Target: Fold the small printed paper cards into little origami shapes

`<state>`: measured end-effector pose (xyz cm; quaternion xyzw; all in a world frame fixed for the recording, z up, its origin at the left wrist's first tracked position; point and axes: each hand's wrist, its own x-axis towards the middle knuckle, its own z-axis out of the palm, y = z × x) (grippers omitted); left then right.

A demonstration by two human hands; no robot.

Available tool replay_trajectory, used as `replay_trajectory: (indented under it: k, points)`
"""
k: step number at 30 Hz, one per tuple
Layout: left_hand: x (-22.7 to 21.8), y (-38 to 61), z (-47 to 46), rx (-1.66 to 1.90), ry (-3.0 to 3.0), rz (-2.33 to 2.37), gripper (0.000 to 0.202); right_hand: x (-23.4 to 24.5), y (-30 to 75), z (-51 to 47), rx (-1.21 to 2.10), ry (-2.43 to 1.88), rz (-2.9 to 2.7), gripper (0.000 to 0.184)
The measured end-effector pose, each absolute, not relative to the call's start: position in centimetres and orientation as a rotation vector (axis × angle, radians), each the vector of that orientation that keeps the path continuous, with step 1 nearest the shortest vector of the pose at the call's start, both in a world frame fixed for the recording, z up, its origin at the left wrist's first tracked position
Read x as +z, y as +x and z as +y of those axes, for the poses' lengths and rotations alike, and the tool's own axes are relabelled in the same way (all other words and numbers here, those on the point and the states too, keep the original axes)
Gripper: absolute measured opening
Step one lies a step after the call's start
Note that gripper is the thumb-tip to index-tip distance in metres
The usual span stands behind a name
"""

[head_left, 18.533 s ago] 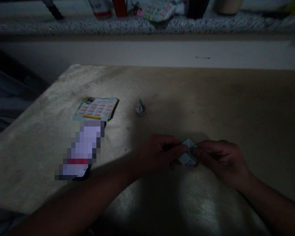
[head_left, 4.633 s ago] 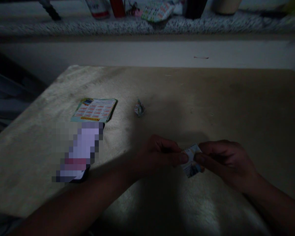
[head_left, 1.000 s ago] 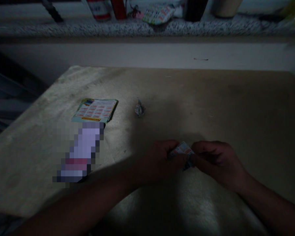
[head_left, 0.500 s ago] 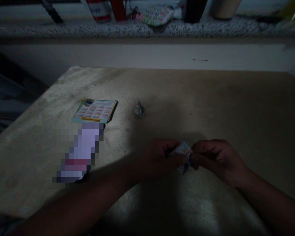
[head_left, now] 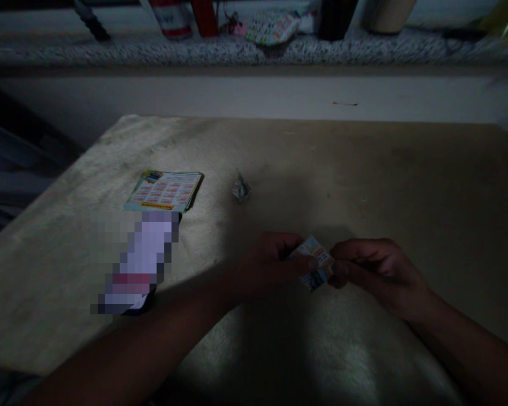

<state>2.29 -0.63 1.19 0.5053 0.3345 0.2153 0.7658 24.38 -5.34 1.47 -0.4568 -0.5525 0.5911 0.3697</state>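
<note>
A small folded piece of printed paper (head_left: 317,279), diamond-shaped from above, is held between both hands over the table. My left hand (head_left: 268,265) pinches its left side, the thumb lying across the top face. At the right corner, the thumb and fingers of my right hand (head_left: 379,276) are closed on the same paper. The paper's underside and some fingertips are hidden. Beyond the hands, a small crumpled or folded paper piece (head_left: 240,189) rests on the table, touched by neither hand.
On the left lies a stack of printed sheets (head_left: 167,190), with a pixelated phone (head_left: 146,254) in front of it. The table (head_left: 385,163) meets a white wall. Above runs a speckled stone sill (head_left: 237,55) bearing a can (head_left: 171,20), a dark container (head_left: 336,20) and a patterned packet (head_left: 273,27).
The folded paper has turned and lies flatter, showing more of its printed face. My left hand has shifted slightly up and left; the things on the table stay where they were.
</note>
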Motion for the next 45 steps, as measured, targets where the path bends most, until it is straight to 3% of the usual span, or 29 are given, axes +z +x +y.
replay_trajectory:
  k: [8,13,18,29,41,45]
  points:
    - [0.7,2.4,-0.9,0.527,1.203,0.787,0.032,0.9,23.7,-5.6,1.505,-1.226,-1.412,0.021]
    - [0.8,2.4,-1.4,0.868,1.423,0.812,0.048,0.7,23.6,-5.7,1.41,-1.316,-1.37,0.022]
    - [1.3,2.4,-1.7,0.881,1.763,0.956,0.015,0.7,23.1,-5.6,1.356,-1.307,-1.37,0.017]
    - [0.8,2.9,-1.6,0.821,1.475,0.971,0.028,0.3,22.3,-5.6,1.245,-1.293,-1.41,0.019]
    - [0.9,3.3,-1.1,0.884,2.062,0.987,0.047,-0.1,21.9,-5.0,1.265,-1.301,-1.287,0.027]
    - [0.6,3.3,-1.2,0.902,2.18,0.917,0.042,0.0,21.6,-4.9,1.26,-1.329,-1.216,0.025]
